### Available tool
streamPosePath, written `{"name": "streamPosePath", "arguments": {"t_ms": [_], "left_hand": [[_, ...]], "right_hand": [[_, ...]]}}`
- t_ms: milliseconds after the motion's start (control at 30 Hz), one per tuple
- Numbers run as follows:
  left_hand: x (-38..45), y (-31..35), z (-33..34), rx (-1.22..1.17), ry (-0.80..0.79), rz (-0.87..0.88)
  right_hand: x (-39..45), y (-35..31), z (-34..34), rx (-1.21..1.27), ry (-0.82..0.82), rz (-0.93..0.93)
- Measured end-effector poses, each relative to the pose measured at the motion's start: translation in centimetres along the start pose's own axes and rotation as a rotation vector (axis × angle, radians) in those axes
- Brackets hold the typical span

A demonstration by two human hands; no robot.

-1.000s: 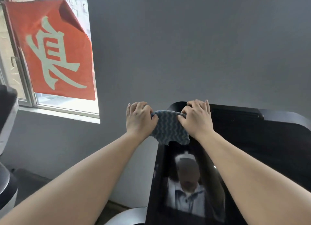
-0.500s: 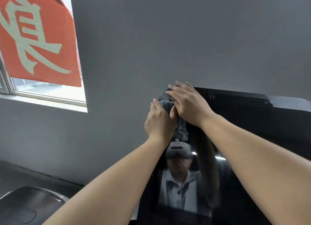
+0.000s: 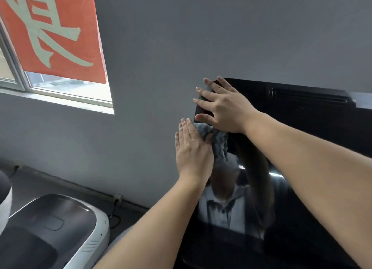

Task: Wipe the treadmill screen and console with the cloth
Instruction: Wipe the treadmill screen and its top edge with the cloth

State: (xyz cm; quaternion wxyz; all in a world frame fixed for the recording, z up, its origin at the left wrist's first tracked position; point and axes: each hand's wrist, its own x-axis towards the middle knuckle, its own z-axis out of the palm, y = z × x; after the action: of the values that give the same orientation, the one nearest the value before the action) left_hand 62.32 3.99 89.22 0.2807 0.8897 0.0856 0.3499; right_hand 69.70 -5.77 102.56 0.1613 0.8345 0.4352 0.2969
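One cloth (image 3: 218,143), blue-grey, mostly hidden between two hands at screen (image 3: 251,188) top-left corner; left hand (image 3: 192,154) flat, fingers straight, pressing cloth; right hand (image 3: 223,108) splayed on console (image 3: 302,108) corner, palm edge over cloth, grip unclear; red banner (image 3: 54,31) cut off far left

One large pale Chinese character, cut off by the frame edge, was displayed on the red banner (image 3: 54,33) in the window (image 3: 66,91); no other text was legible.

The black treadmill console (image 3: 314,116) carries the blue-grey cloth (image 3: 220,143), pressed against its glossy screen (image 3: 261,188) near the console's upper-left corner; both hands lie flat on it there.
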Motion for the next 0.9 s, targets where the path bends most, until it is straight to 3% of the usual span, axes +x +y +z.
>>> {"name": "streamPosePath", "arguments": {"t_ms": [400,700,900], "left_hand": [[-12.7,-5.6,0.5,0.053,-0.038,-0.006],[-2.5,-0.9,-0.9,0.000,-0.071,0.013],[-6.4,-3.0,-0.1,-0.047,-0.072,0.068]], "right_hand": [[0.3,-0.9,-0.8,-0.051,-0.155,0.107],[0.6,-1.0,-1.1,0.009,-0.232,0.114],[0.7,-1.0,-1.0,-0.007,-0.225,0.124]]}}
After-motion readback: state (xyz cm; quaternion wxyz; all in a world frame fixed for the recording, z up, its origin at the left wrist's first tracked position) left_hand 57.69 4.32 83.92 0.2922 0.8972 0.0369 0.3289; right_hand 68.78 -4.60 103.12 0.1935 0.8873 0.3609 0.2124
